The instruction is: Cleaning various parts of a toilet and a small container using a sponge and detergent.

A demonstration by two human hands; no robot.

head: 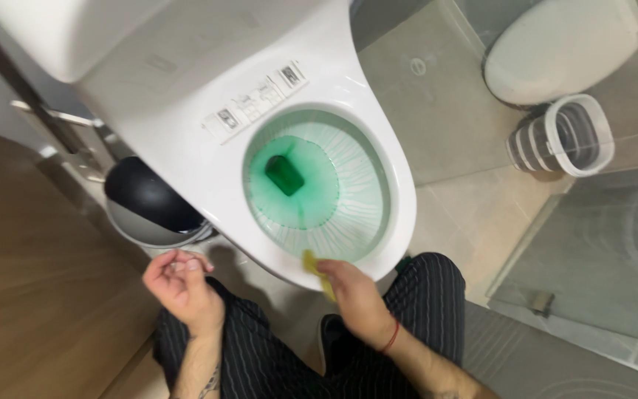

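Yellow sponge (pixel 317 272) lengthwise across toilet rim (pixel 400 222)

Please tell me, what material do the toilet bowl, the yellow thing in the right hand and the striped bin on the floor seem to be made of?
The toilet bowl looks like glazed white ceramic: smooth and shiny. The yellow thing under the right hand seems a soft sponge or cloth; too hidden to be sure. The striped bin looks like clear plastic with a white rim.

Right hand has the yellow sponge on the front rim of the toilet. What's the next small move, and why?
Probably slide the yellow sponge sideways along the toilet rim. The right hand already presses it at the front edge, and green cleaner streaks run down the bowl all around. The left hand is free, off the toilet.
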